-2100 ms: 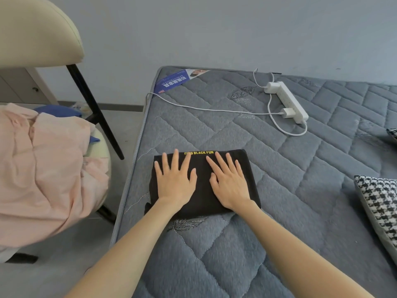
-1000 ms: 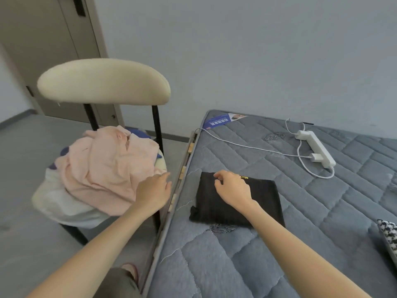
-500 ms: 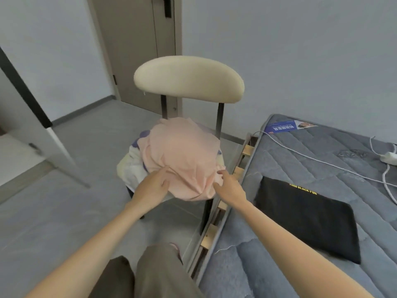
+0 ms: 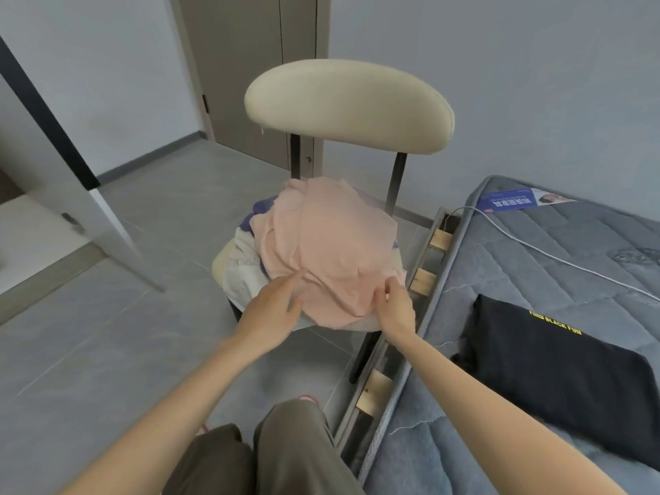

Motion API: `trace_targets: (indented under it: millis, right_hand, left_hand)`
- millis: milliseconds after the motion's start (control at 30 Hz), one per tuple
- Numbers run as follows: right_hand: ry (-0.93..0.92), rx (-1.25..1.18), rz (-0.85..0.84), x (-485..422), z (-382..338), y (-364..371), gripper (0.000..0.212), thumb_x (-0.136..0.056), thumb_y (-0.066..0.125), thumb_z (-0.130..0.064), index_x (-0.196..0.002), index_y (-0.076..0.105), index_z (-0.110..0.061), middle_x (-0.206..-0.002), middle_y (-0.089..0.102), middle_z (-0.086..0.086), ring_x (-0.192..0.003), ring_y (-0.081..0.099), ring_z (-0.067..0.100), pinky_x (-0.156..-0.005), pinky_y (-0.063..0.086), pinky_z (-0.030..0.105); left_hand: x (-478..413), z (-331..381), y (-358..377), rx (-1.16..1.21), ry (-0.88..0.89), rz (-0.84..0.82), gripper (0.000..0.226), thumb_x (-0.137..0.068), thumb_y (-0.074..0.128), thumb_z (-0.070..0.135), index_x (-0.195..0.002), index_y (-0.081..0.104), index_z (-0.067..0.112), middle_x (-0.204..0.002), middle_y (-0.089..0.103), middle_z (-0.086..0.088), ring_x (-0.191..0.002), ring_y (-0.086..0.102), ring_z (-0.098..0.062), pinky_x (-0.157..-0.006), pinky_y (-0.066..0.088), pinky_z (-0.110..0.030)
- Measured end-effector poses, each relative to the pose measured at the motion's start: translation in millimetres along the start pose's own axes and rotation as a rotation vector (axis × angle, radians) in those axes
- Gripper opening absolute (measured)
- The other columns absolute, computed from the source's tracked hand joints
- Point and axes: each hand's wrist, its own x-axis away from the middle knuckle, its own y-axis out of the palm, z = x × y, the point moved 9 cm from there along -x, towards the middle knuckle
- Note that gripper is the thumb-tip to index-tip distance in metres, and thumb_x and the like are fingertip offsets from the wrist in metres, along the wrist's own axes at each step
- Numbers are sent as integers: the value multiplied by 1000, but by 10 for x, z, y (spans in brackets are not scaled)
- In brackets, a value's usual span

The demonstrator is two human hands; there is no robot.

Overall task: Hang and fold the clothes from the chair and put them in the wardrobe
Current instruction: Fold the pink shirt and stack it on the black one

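A pink garment (image 4: 332, 244) lies on top of a pile of clothes on the cream chair (image 4: 348, 101). White and blue pieces (image 4: 246, 259) show under it at the left. My left hand (image 4: 275, 309) reaches to the pink garment's near left edge with fingers straight, touching it. My right hand (image 4: 394, 305) pinches the garment's near right edge. A folded black garment (image 4: 557, 366) with yellow lettering lies on the grey mattress (image 4: 535, 251) at the right.
A white cable (image 4: 535, 250) runs across the mattress, and a blue leaflet (image 4: 510, 201) lies at its far corner. Wooden bed slats (image 4: 421, 280) show between chair and mattress. An open white wardrobe door (image 4: 71, 194) stands at the left, a closed door (image 4: 250, 66) behind the chair.
Both hands left the folded black garment on the mattress and swung left to the chair. My right hand now pinches the pink garment's edge; my left touches it.
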Motion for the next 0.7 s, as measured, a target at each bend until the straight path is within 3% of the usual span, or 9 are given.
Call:
trace_targets:
  millis: [100,233,333,400,500,567,633,700]
  right_hand:
    - [-165,-216,21,79,-425,-340,17,-102,39,-32,-92,47,-19,-88,61,3,-79,58,20,-62,42,30]
    - [-295,-448,51,192,-1104,-1000,14,-101,45,-27,-93,51,-17,-76,57,8,-68,50,16,-64,41,29]
    - [-352,-624,14,333,-1528,-1396,12,-100,49,-27,-90,54,-23,-71,59,4,-71,54,19,-69,44,36]
    - [-390,-718,-20,471,-1754,-1611,12,-100,51,-25,-89,54,-21,-66,60,-4,-68,55,15,-68,47,33]
    - [-401,-852,-54,707,-1991,-1916,12,-100,52,-23,-90,52,-17,-66,62,-2,-63,57,11,-68,50,29]
    - [-377,-966,-84,824,-2065,-2086,11,-100,50,-20,-90,51,-16,-69,64,-3,-64,60,9,-66,51,26]
    - [-339,-1091,-91,923,-2100,-2255,13,-100,50,-19,-88,51,-16,-69,61,-3,-63,54,10,-62,45,24]
    - [-305,-1181,-45,987,-2089,-2444,14,-100,49,-17,-87,51,-16,-66,55,-4,-58,48,9,-57,38,22]
  left_hand:
    - [-11,189,12,11,78,-9,61,-98,48,28,-151,18,32,-149,35,2,-134,36,-18,-106,37,-37]
    - [45,508,-33,5,145,13,88,-86,64,44,-150,4,42,-157,17,1,-143,20,-19,-111,32,-40]
    - [89,778,-186,-18,171,132,107,-77,72,48,-148,-7,42,-158,8,4,-144,12,-16,-109,32,-39]
    - [86,923,-351,-8,182,231,110,-75,76,43,-150,-4,36,-158,9,4,-145,12,-17,-114,27,-40]
    - [65,1048,-623,56,186,375,99,-79,74,31,-152,7,24,-157,18,4,-143,21,-20,-114,27,-41]
    - [60,1149,-781,91,217,423,76,-85,64,20,-149,22,24,-147,35,5,-134,34,-23,-107,32,-40]
    - [80,1248,-928,75,218,464,42,-84,49,3,-122,51,21,-111,52,3,-109,48,-26,-89,34,-40]
    - [98,1299,-1063,145,153,447,28,-81,37,-2,-85,51,22,-82,55,-3,-84,51,-29,-71,32,-40]
